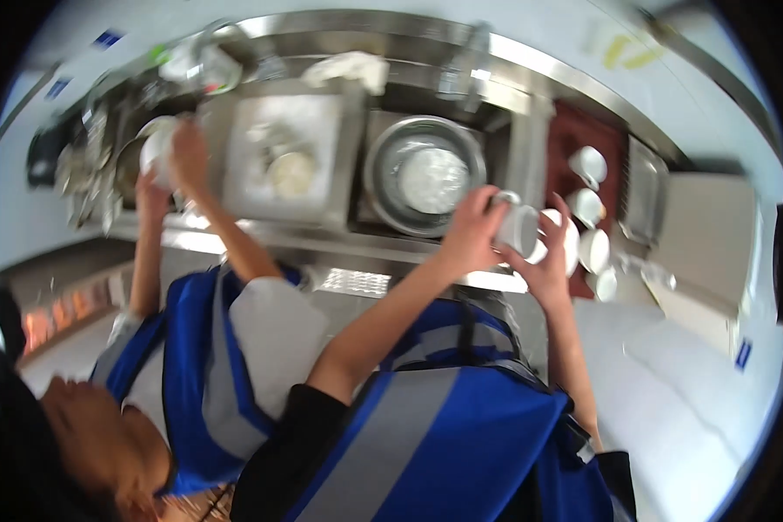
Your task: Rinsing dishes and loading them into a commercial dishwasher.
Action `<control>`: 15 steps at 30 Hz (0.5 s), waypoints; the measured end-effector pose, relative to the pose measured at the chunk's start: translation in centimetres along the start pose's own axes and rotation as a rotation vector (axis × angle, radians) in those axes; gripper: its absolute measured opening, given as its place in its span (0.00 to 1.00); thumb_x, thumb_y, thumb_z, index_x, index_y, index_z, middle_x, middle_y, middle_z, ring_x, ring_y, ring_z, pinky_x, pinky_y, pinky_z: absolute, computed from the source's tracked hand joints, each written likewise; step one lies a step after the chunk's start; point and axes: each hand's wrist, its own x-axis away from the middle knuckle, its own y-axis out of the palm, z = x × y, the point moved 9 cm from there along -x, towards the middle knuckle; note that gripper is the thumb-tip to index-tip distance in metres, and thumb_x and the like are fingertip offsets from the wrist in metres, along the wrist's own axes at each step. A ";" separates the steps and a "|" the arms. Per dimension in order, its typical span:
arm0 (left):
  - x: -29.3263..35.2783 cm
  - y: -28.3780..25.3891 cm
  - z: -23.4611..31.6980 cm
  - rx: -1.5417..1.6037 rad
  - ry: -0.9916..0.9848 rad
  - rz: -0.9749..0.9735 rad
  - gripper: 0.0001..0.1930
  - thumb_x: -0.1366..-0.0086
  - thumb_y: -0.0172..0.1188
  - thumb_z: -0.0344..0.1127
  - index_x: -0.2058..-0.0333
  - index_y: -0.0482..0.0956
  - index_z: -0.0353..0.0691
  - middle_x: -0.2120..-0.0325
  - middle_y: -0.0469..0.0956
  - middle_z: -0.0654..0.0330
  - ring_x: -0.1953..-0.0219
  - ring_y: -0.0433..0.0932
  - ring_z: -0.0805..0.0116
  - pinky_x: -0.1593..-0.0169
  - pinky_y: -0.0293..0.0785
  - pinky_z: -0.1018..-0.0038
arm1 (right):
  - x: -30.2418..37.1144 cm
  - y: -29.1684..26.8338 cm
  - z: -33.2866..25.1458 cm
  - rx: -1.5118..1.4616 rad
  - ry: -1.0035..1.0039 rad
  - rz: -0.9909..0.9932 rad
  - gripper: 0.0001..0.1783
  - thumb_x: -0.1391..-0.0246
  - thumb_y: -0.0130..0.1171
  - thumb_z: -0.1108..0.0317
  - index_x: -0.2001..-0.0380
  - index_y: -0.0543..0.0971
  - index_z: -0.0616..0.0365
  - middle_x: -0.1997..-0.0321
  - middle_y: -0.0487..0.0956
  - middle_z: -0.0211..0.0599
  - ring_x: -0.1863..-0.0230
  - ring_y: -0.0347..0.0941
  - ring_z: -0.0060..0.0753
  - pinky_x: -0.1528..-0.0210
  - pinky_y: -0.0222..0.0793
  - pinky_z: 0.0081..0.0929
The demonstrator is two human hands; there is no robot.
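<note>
A white cup is held between my two hands over the right rim of the sink. My left hand grips its left side near the handle. The fingers of my right hand curve around its lower and right side. Just beyond my right hand, several white cups lie at the edge of a dark red mat. To the left of my hands, a round metal basin sits in the sink with sudsy-looking water in it.
On my left a co-worker in a blue vest handles a white dish over another sink. Between us is a basin of cloudy water. A white cloth lies behind. A metal tray and a pale box stand far right.
</note>
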 end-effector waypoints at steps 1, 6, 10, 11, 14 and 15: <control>-0.2 0.4 0.5 0.031 0.014 0.000 0.36 0.69 0.69 0.39 0.57 0.68 0.36 0.53 0.60 0.47 0.50 0.61 0.45 0.49 0.60 0.57 | 0.1 -0.5 0.5 -0.013 0.041 0.010 0.57 0.70 0.72 0.63 0.42 0.44 0.61 0.54 0.68 0.54 0.52 0.68 0.44 0.51 0.65 0.35; 0.0 3.3 2.3 0.032 0.083 -0.008 0.36 0.70 0.69 0.40 0.57 0.68 0.35 0.56 0.62 0.50 0.53 0.63 0.49 0.51 0.61 0.58 | 1.9 -3.1 2.4 0.055 0.033 0.109 0.56 0.71 0.71 0.64 0.42 0.45 0.60 0.54 0.68 0.57 0.55 0.70 0.47 0.53 0.67 0.35; 0.2 3.8 2.4 0.003 0.059 -0.015 0.39 0.72 0.70 0.41 0.56 0.68 0.35 0.55 0.62 0.49 0.52 0.63 0.48 0.51 0.61 0.57 | 1.6 -3.0 2.8 0.024 0.031 0.087 0.55 0.70 0.70 0.66 0.42 0.45 0.59 0.54 0.69 0.54 0.55 0.70 0.46 0.54 0.67 0.35; 0.2 3.7 2.1 -0.032 0.018 -0.032 0.39 0.73 0.70 0.40 0.56 0.68 0.35 0.55 0.62 0.48 0.51 0.62 0.47 0.51 0.60 0.56 | 1.5 -2.6 3.7 -0.030 0.046 0.059 0.54 0.69 0.69 0.68 0.41 0.45 0.58 0.54 0.69 0.52 0.54 0.70 0.44 0.54 0.67 0.35; -0.3 5.4 2.6 -0.006 0.063 -0.043 0.36 0.72 0.69 0.37 0.57 0.68 0.36 0.55 0.61 0.48 0.53 0.63 0.47 0.51 0.62 0.58 | 1.8 -3.8 4.3 0.055 0.030 0.107 0.51 0.69 0.69 0.69 0.42 0.51 0.57 0.55 0.68 0.46 0.53 0.67 0.38 0.51 0.64 0.33; -0.2 4.3 2.7 -0.033 0.051 0.024 0.36 0.71 0.68 0.37 0.57 0.68 0.36 0.56 0.61 0.48 0.53 0.63 0.47 0.51 0.62 0.58 | 1.4 -3.6 3.6 0.002 -0.005 0.113 0.50 0.68 0.69 0.69 0.42 0.51 0.57 0.55 0.68 0.46 0.53 0.66 0.38 0.51 0.63 0.32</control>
